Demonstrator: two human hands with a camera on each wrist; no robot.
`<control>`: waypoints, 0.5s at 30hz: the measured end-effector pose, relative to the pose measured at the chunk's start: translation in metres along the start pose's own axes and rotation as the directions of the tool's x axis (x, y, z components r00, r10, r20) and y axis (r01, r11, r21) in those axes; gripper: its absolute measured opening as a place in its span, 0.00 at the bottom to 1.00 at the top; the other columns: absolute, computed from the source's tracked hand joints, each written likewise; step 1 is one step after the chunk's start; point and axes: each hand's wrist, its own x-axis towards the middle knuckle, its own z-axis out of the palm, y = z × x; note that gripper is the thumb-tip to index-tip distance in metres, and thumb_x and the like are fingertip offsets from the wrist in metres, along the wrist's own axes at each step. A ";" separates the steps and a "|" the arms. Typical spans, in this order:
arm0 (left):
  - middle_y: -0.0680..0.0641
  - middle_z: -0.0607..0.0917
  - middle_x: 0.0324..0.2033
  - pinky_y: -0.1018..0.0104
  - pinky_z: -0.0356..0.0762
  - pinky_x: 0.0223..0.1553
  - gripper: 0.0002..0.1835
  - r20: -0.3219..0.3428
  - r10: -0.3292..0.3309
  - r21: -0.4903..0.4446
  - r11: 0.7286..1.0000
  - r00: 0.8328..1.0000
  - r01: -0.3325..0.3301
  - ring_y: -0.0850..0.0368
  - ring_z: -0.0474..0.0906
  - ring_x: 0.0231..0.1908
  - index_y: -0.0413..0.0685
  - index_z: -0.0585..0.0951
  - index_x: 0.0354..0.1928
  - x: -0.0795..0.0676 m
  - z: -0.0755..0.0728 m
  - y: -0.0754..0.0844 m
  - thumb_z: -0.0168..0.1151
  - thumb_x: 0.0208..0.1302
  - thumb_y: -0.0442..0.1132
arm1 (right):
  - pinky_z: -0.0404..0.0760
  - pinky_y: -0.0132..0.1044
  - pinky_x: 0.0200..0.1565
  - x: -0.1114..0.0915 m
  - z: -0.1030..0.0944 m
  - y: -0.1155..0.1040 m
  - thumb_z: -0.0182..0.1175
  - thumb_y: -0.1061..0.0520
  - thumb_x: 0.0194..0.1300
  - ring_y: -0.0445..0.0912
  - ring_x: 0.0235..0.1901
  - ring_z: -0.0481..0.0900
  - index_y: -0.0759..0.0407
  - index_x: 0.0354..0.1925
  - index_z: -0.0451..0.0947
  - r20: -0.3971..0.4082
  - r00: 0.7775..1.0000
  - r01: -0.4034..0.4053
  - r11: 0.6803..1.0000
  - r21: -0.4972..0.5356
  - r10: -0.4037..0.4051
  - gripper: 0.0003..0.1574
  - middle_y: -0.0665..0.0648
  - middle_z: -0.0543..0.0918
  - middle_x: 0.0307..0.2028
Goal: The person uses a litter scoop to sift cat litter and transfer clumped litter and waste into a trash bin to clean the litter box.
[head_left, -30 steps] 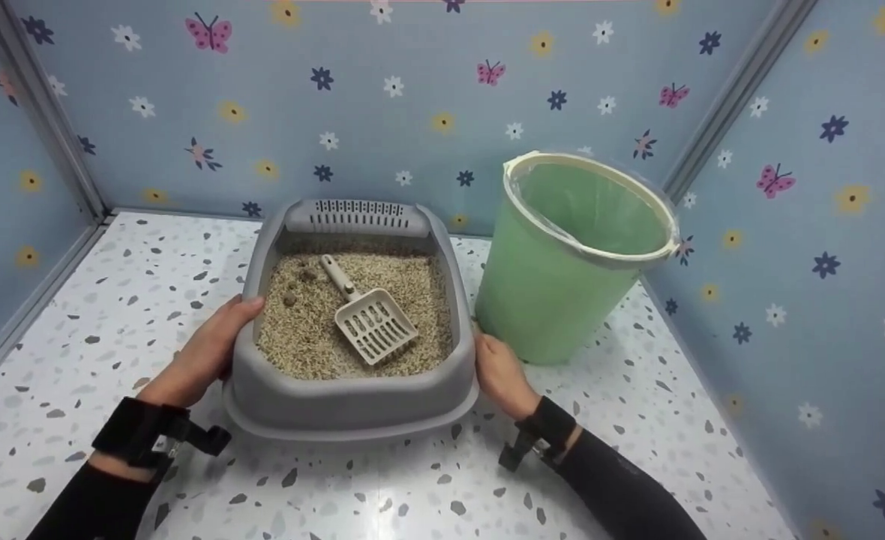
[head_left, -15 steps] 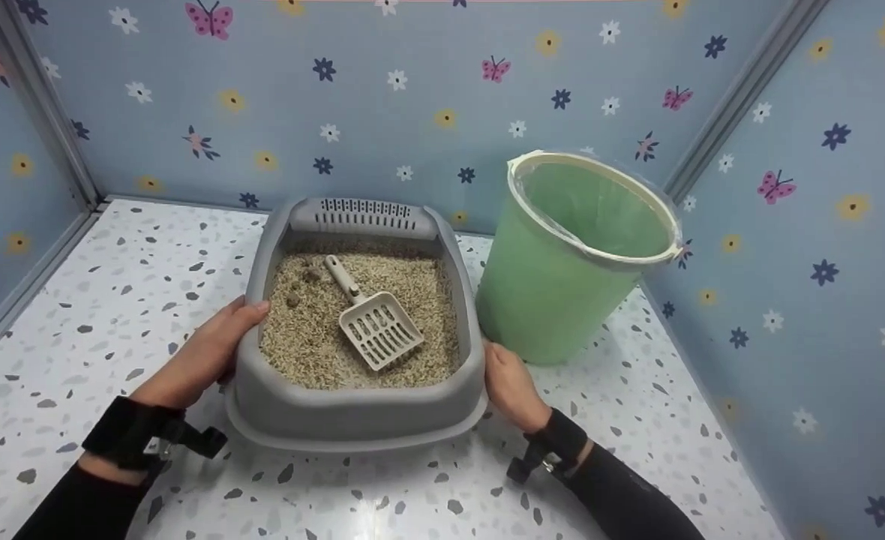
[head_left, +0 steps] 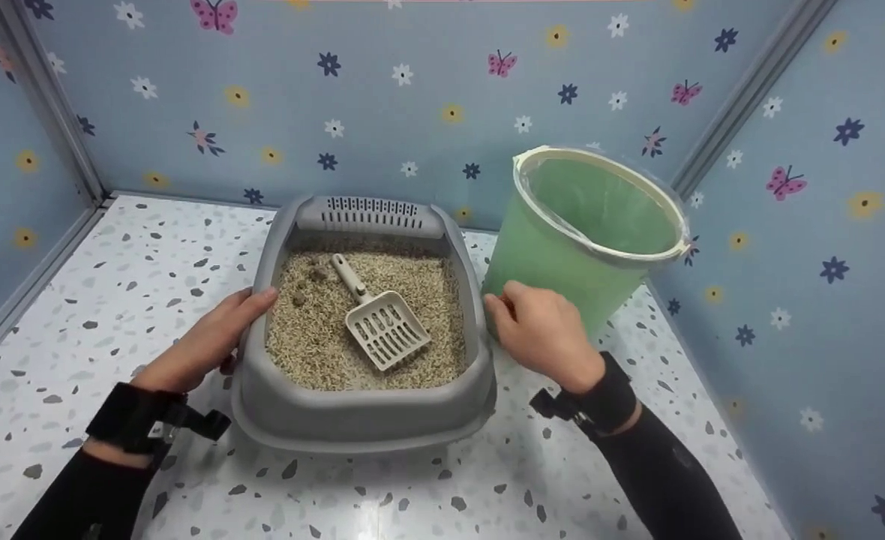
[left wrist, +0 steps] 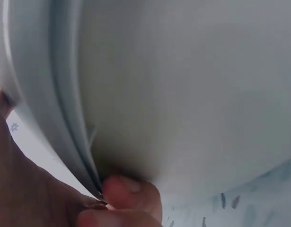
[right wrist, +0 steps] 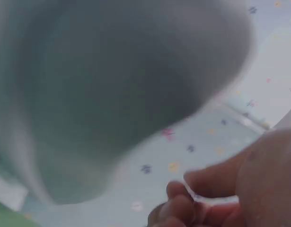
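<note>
A grey litter box (head_left: 364, 409) filled with tan litter (head_left: 307, 352) stands in the middle of the head view. On the litter lies a beige slotted litter scoop (head_left: 388, 328), its handle pointing toward the back. Dark clumps (head_left: 298, 298) sit at the litter's left. My left hand (head_left: 214, 330) grips the box's left side, thumb over the rim; its fingertips (left wrist: 131, 194) curl against the outer wall in the left wrist view. Beside the box's right rim my right hand (head_left: 544, 326) hovers off it, fingers loosely curled and holding nothing, overlapping the green bin (head_left: 540, 247).
The bin, lined with a clear bag (head_left: 600, 247), stands at the box's right, near the back wall. Walls printed with flowers and butterflies (head_left: 412, 112) enclose the back and both sides. The speckled white surface (head_left: 382, 495) extends around the box.
My right hand has let go of the box's right side and risen in front of the bin. The left hand keeps its grip. The box appears slightly farther right in the head view.
</note>
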 end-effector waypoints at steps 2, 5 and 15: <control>0.43 0.75 0.42 0.62 0.73 0.27 0.46 -0.005 -0.006 0.002 1.000 1.000 0.006 0.52 0.74 0.32 0.43 0.61 0.81 0.002 -0.003 0.000 0.43 0.84 0.74 | 0.77 0.45 0.29 0.020 -0.013 -0.018 0.62 0.45 0.86 0.46 0.23 0.75 0.50 0.31 0.76 0.050 0.988 0.145 0.989 -0.014 -0.144 0.22 0.48 0.75 0.23; 0.40 0.77 0.46 0.61 0.74 0.30 0.47 -0.011 -0.010 0.000 1.000 1.000 0.010 0.50 0.76 0.35 0.45 0.59 0.84 0.003 -0.006 -0.002 0.43 0.84 0.74 | 0.82 0.45 0.36 0.056 -0.020 -0.045 0.63 0.45 0.85 0.46 0.29 0.80 0.52 0.39 0.82 0.204 0.919 0.351 0.936 -0.033 -0.337 0.16 0.49 0.82 0.30; 0.36 0.80 0.45 0.61 0.80 0.28 0.50 -0.024 0.005 -0.019 1.000 1.000 -0.006 0.51 0.82 0.32 0.44 0.52 0.89 0.003 0.001 0.001 0.45 0.83 0.74 | 0.89 0.47 0.44 0.143 0.040 -0.100 0.63 0.63 0.75 0.50 0.44 0.86 0.52 0.51 0.88 0.577 0.700 0.663 0.683 -0.306 -0.421 0.12 0.54 0.88 0.49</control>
